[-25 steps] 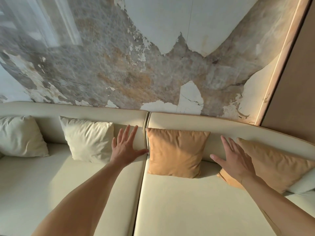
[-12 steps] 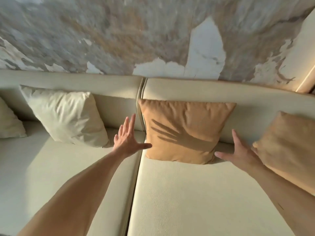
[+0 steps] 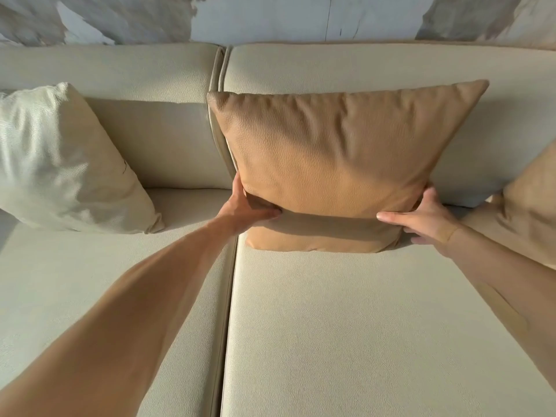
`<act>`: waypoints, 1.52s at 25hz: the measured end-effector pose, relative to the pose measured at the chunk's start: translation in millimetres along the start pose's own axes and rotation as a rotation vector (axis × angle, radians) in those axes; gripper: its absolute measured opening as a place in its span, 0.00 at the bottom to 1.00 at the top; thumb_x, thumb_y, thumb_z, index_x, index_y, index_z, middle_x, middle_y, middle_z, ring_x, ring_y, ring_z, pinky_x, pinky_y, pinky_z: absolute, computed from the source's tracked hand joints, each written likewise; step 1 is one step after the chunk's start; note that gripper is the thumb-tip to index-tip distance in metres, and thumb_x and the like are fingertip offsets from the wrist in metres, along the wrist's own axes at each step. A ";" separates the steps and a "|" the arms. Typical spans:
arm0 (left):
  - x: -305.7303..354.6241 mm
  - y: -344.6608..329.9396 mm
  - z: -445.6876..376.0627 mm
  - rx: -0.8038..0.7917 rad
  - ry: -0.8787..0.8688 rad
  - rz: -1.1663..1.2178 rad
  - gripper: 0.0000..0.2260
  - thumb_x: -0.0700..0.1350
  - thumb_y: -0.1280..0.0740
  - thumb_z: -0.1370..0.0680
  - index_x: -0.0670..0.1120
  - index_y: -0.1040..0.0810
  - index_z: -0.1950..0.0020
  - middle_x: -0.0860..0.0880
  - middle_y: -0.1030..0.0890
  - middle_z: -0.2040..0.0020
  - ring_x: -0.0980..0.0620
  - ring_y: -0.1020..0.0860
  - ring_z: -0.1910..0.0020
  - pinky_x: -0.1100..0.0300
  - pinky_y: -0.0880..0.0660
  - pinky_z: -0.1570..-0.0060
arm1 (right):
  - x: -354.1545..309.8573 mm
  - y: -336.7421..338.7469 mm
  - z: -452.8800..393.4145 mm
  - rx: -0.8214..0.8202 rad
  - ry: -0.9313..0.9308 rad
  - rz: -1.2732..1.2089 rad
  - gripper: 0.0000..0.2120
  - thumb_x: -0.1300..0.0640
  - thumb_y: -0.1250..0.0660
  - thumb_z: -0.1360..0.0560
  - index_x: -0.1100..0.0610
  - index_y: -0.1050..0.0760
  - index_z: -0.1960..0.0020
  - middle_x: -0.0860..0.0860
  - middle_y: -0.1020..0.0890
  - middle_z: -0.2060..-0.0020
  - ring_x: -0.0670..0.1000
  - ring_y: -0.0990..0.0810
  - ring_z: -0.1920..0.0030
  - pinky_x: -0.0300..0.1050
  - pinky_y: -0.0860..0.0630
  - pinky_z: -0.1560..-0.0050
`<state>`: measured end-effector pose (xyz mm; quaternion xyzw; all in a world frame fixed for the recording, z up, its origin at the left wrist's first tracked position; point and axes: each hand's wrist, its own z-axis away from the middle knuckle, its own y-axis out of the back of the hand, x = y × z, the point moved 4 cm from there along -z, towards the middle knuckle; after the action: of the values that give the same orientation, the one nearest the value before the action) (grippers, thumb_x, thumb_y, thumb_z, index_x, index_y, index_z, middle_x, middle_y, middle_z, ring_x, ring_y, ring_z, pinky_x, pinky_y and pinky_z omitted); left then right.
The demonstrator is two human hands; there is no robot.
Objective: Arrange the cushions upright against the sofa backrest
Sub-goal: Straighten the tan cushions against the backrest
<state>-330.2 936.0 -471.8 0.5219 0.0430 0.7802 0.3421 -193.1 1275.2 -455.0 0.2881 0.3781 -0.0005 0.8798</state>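
A tan cushion (image 3: pixel 337 164) leans upright against the cream sofa backrest (image 3: pixel 331 67), just right of the seam. My left hand (image 3: pixel 246 207) grips its lower left edge, thumb pressed into the front. My right hand (image 3: pixel 424 219) holds its lower right corner, thumb across the front. A cream cushion (image 3: pixel 60 164) leans on the backrest at the left. A second tan cushion (image 3: pixel 532 200) shows partly at the right edge.
The cream sofa seat (image 3: pixel 346 326) spreads wide below the cushions, split by a seam (image 3: pixel 224 326) down the middle. A peeling wall (image 3: pixel 270 16) rises behind the backrest.
Both hands, open and apart before, have closed on the middle tan cushion's lower corners. The view has moved closer to the sofa and tilted down.
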 end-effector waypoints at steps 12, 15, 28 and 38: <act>2.9 36.3 -2.2 0.010 0.057 -0.030 0.57 0.51 0.19 0.39 0.63 0.55 0.24 0.50 0.27 0.34 0.47 0.25 0.41 0.50 0.26 0.39 | -25.2 -38.0 6.6 -0.046 0.017 -0.184 0.51 0.56 0.19 0.37 0.44 0.49 0.26 0.48 0.34 0.30 0.54 0.29 0.33 0.55 0.21 0.49; -7.3 45.6 -1.6 0.000 0.081 -0.016 0.54 0.49 0.18 0.37 0.60 0.54 0.24 0.51 0.27 0.35 0.48 0.27 0.38 0.51 0.25 0.40 | -29.6 -48.7 8.7 -0.043 0.035 -0.177 0.51 0.56 0.19 0.35 0.46 0.50 0.25 0.47 0.35 0.33 0.53 0.29 0.34 0.55 0.21 0.47; 0.5 34.2 -9.0 -0.036 0.032 0.013 0.50 0.46 0.19 0.38 0.57 0.49 0.28 0.51 0.23 0.39 0.49 0.24 0.38 0.51 0.27 0.36 | -24.3 -42.3 6.4 -0.016 0.020 -0.192 0.46 0.59 0.20 0.35 0.49 0.47 0.29 0.48 0.37 0.37 0.53 0.32 0.39 0.60 0.25 0.47; 20.7 54.8 -6.3 -0.011 -0.040 0.080 0.52 0.49 0.18 0.36 0.57 0.51 0.24 0.55 0.30 0.32 0.53 0.30 0.33 0.59 0.32 0.38 | -41.1 -30.2 23.0 -0.008 -0.043 -0.144 0.45 0.51 0.19 0.37 0.47 0.46 0.32 0.46 0.38 0.35 0.54 0.31 0.37 0.60 0.22 0.47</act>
<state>-366.9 908.1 -435.1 0.5370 0.0110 0.7828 0.3142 -213.8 1229.5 -430.3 0.2563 0.3790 -0.0685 0.8866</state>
